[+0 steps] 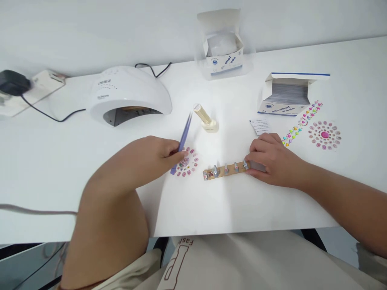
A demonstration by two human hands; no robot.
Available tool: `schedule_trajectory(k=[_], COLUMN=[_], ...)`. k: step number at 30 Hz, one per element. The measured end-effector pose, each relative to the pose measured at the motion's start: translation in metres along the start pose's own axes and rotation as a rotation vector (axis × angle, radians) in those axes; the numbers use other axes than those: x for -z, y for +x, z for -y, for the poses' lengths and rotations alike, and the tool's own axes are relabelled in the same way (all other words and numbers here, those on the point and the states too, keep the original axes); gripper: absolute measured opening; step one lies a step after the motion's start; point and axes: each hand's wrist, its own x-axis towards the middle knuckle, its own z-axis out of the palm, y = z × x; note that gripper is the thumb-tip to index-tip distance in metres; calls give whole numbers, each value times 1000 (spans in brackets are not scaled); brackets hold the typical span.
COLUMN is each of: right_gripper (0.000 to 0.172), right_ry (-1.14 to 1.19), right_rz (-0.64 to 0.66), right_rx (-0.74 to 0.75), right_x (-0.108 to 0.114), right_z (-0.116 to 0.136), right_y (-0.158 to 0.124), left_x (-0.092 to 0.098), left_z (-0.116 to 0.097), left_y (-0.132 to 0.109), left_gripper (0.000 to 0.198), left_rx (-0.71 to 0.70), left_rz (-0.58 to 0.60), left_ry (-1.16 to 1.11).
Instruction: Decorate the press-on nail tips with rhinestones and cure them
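My left hand (157,155) is closed on purple tweezers (183,139), whose tip rests by a round sheet of small gem stickers (188,162) on the white table (211,209). My right hand (270,159) is closed on the right end of a tan strip (225,170) carrying several false nail tips. A small bottle (206,118) lies on its side just beyond the stickers, between both hands.
A white nail lamp (130,94) with a black cord sits at back left, near a power strip (33,90). Two open boxes of alcohol pads (223,56) (287,94) stand at the back. Colourful gem sticker sheets (323,135) and a small packet (260,125) lie right.
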Motion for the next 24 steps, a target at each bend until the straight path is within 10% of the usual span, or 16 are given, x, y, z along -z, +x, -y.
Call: schedule_trajectory(k=[7,24], right_gripper=[11,11], right_ry=[-9,-35], right_rz=[27,41], right_rx=[27,30], right_x=[4,3], right_z=[-5,-7], right_y=[-1,-3], left_x=[-10,-16], left_z=[-24,-31], left_y=[12,14], left_gripper=[46,40], left_rx=[119,204], left_rz=[184,75], left_ry=[99,135])
